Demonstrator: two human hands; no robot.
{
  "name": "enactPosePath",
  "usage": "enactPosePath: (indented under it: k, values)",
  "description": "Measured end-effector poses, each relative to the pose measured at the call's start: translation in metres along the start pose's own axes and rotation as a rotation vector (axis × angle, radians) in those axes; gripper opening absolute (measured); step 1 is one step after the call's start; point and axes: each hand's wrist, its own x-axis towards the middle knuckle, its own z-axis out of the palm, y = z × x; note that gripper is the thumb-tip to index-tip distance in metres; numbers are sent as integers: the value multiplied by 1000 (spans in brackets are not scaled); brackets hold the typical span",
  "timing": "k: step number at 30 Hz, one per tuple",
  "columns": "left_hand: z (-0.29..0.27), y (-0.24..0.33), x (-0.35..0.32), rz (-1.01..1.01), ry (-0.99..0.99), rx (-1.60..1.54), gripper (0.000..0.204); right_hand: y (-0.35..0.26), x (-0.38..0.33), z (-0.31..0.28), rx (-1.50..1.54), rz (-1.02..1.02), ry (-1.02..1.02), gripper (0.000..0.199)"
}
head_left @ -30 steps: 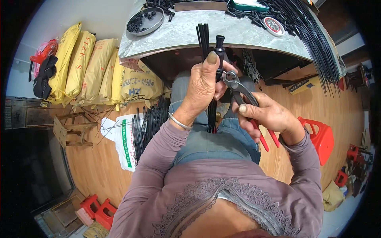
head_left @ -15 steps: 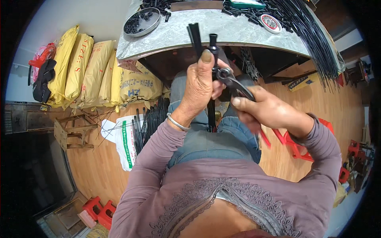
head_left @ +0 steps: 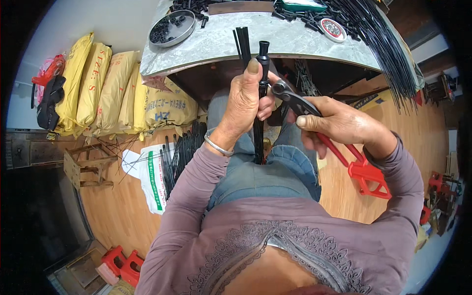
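My left hand [head_left: 244, 98] is closed around a bundle of thin black rods [head_left: 243, 45]. Its thumb presses a black tubular fitting [head_left: 264, 60] with a flared top, which stands upright beside the bundle. The rods' lower ends [head_left: 258, 142] hang below the hand, between my knees. My right hand [head_left: 339, 120] grips a pair of pliers [head_left: 301, 104] with dark jaws and red handles. The pliers' head lies just right of my left fingertips, close to the fitting; whether the jaws touch anything is hidden.
Ahead is a grey marble-patterned table [head_left: 221, 37] with a round tray [head_left: 172, 28] of small black parts, loose black fittings [head_left: 314, 20], a round tin [head_left: 333, 30] and long black rods [head_left: 393, 59]. Yellow sacks [head_left: 115, 88] line the left wall. More rods [head_left: 184, 152] and a wooden stool [head_left: 88, 164] stand left.
The pliers have shifted slightly right and their red handles have swung, now showing more clearly below my right hand. My left hand keeps its grip on the rods and fitting.
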Motion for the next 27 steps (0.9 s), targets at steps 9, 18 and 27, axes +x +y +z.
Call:
enactPosePath:
  k: [9,18,27]
  values:
    - [9,2,-6,12,-28,68,68,-3,1,6,12,159,11,24]
    - [10,-9,-1,143,287,249,64,22,34,6,-460,-231,242,20]
    - [-22,-29,51,163,394,162,60,34,108,-54,-1020,-357,763,37]
